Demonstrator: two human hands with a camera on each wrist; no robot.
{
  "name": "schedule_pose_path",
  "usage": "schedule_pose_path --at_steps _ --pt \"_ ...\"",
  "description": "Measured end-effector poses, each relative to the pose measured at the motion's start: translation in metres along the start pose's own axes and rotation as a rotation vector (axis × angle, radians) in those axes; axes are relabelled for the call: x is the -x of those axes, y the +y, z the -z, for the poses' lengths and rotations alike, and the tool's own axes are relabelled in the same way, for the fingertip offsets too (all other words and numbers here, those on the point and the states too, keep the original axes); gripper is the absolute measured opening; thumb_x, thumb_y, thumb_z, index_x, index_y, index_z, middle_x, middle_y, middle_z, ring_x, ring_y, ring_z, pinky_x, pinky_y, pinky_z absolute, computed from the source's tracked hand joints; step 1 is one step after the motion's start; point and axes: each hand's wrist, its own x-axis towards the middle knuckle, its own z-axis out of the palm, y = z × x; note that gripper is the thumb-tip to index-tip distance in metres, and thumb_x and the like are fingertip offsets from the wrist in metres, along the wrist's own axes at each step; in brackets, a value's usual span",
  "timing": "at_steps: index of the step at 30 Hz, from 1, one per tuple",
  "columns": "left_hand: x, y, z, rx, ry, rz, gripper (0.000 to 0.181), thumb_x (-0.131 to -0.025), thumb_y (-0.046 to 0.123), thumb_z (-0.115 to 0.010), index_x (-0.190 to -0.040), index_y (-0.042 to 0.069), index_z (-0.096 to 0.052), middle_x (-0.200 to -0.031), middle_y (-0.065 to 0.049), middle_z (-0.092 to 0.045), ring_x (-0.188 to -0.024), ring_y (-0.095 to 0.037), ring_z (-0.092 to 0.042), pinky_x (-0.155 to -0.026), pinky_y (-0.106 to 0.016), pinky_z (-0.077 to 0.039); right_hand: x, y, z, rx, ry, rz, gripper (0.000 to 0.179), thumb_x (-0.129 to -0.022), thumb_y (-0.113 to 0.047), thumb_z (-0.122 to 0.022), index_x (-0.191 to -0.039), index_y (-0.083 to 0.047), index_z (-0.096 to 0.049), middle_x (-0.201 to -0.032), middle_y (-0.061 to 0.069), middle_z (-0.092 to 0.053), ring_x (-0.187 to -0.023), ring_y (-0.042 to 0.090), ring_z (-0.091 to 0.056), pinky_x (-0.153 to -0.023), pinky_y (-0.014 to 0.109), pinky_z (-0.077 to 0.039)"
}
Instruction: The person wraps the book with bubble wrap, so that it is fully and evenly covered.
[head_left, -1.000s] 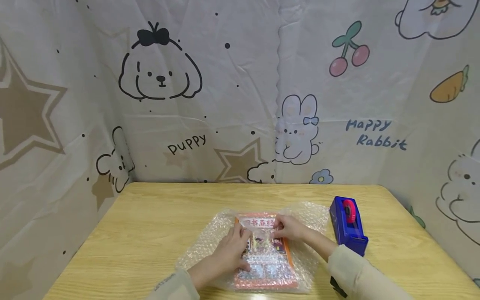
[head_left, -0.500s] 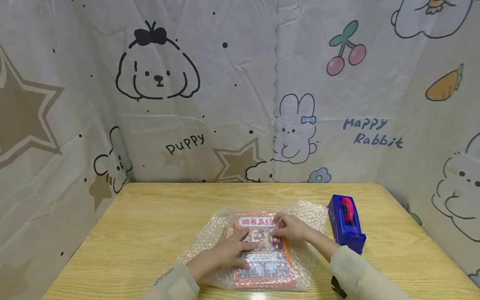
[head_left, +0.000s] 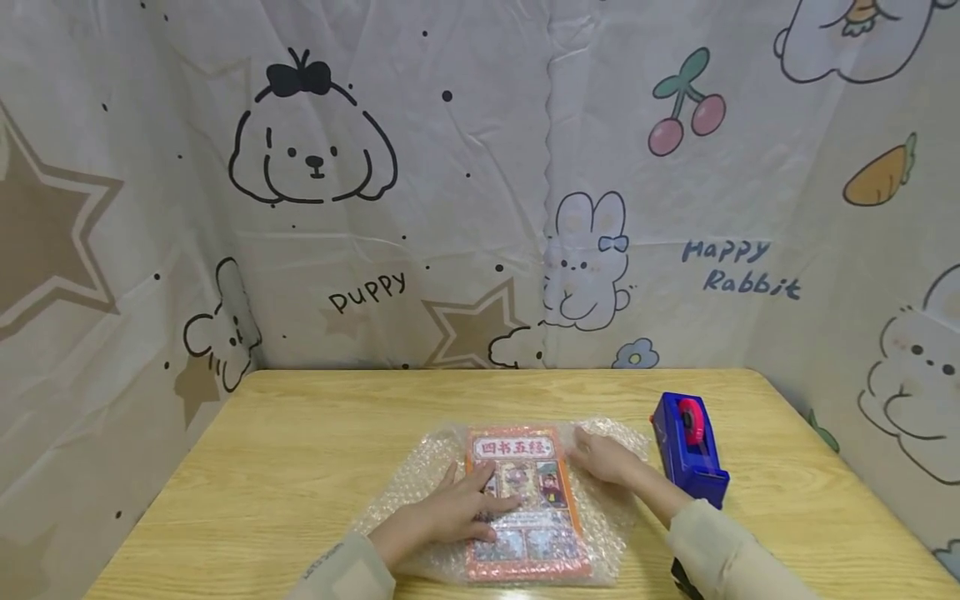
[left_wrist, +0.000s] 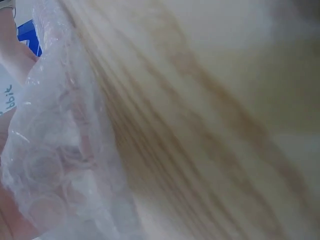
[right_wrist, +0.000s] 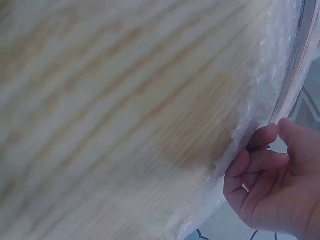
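Observation:
A book [head_left: 551, 467] with an orange-bordered cover and red Chinese characters lies upright to the viewer, on a sheet of bubble wrap [head_left: 408, 479] that spreads to both sides. My left hand [head_left: 461, 504] rests on the cover with its fingers spread. Beside the book's upper right edge is my right hand [head_left: 603, 458], over the wrap. In the right wrist view, this hand's fingers [right_wrist: 235, 175] are curled at the wrap's edge, thumb near the index finger; I cannot tell whether they pinch the wrap. The left wrist view shows bubble wrap [left_wrist: 45, 155] in front of the hand.
A blue tape dispenser [head_left: 686, 454] with a pink-red roll stands to the right of the wrap. A black object [head_left: 684, 579] shows partly beside the right sleeve. The wooden table [head_left: 300, 467] ends at a patterned cloth backdrop [head_left: 465, 217].
My right hand has moved right, off the cover's upper right part and onto the wrap beside it. My left hand has gone from bent fingers to spread fingers on the cover.

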Motion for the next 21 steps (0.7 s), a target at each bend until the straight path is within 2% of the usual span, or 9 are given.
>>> schedule_pose_path --at_steps 4,7,11,13,14,17,19,21 --pt "0.000 -0.001 -0.002 -0.012 -0.004 0.004 0.056 -0.082 0.041 -0.057 -0.136 0.037 -0.040 -0.150 -0.020 -0.010 -0.138 -0.032 -0.012 -0.106 -0.060 -0.004 -0.001 0.001 -0.001 -0.006 0.024 0.014 0.057 -0.095 -0.024 -0.046 -0.132 0.017 -0.031 -0.118 0.034 -0.051 -0.107 0.045 -0.052 -0.094 0.052 -0.039" --pt "-0.002 0.001 -0.002 -0.024 -0.007 0.002 0.057 -0.082 0.042 -0.056 -0.136 0.037 -0.040 -0.150 -0.021 -0.010 -0.138 -0.033 -0.012 -0.105 -0.062 -0.006 0.002 0.003 0.000 -0.031 0.050 -0.020 0.063 -0.095 -0.026 -0.046 -0.133 0.020 -0.024 -0.111 0.035 -0.055 -0.100 0.044 -0.055 -0.091 0.052 -0.041" --pt "-0.004 0.005 -0.002 -0.020 -0.016 -0.001 0.057 -0.082 0.041 -0.057 -0.136 0.037 -0.040 -0.149 -0.022 -0.010 -0.137 -0.034 -0.012 -0.105 -0.062 -0.006 0.013 0.008 0.006 -0.068 0.086 -0.115 0.073 -0.095 -0.031 -0.045 -0.136 0.019 -0.010 -0.119 0.038 -0.048 -0.105 0.046 -0.052 -0.091 0.053 -0.040" --pt "-0.003 0.006 -0.002 -0.019 -0.020 0.001 0.057 -0.082 0.041 -0.057 -0.136 0.036 -0.040 -0.149 -0.022 -0.010 -0.138 -0.033 -0.012 -0.106 -0.061 -0.006 0.022 0.009 0.009 -0.058 0.099 -0.136 0.077 -0.094 -0.032 -0.045 -0.136 0.020 -0.007 -0.125 0.039 -0.041 -0.107 0.047 -0.050 -0.089 0.053 -0.041" --pt "-0.003 0.006 -0.002 -0.018 -0.020 0.000 0.057 -0.082 0.040 -0.057 -0.136 0.036 -0.040 -0.149 -0.022 -0.011 -0.138 -0.033 -0.012 -0.106 -0.060 -0.006 0.027 0.010 0.011 -0.055 0.095 -0.146 0.079 -0.094 -0.033 -0.046 -0.136 0.020 -0.005 -0.125 0.039 -0.041 -0.106 0.047 -0.052 -0.086 0.052 -0.043" --pt "-0.001 0.006 -0.001 -0.027 -0.017 0.002 0.057 -0.082 0.040 -0.057 -0.136 0.035 -0.041 -0.149 -0.022 -0.012 -0.138 -0.033 -0.011 -0.107 -0.059 -0.006 0.044 0.009 0.015 -0.010 0.071 -0.184 0.083 -0.092 -0.037 -0.049 -0.137 0.017 -0.004 -0.120 0.037 -0.048 -0.087 0.038 -0.060 -0.066 0.047 -0.049" --pt "0.000 0.006 0.000 -0.031 -0.013 0.004 0.057 -0.081 0.041 -0.057 -0.136 0.035 -0.041 -0.149 -0.022 -0.012 -0.138 -0.033 -0.011 -0.107 -0.059 -0.005 0.054 0.009 0.017 0.042 0.054 -0.209 0.085 -0.090 -0.039 -0.051 -0.139 0.014 -0.007 -0.115 0.033 -0.054 -0.079 0.032 -0.061 -0.055 0.043 -0.046" --pt "0.000 0.005 0.001 -0.037 -0.012 0.004 0.057 -0.081 0.041 -0.057 -0.136 0.035 -0.041 -0.149 -0.022 -0.012 -0.138 -0.032 -0.011 -0.107 -0.059 -0.005 0.063 0.010 0.018 0.080 0.036 -0.227 0.086 -0.088 -0.040 -0.054 -0.141 0.010 -0.009 -0.112 0.031 -0.056 -0.076 0.031 -0.061 -0.051 0.042 -0.044"
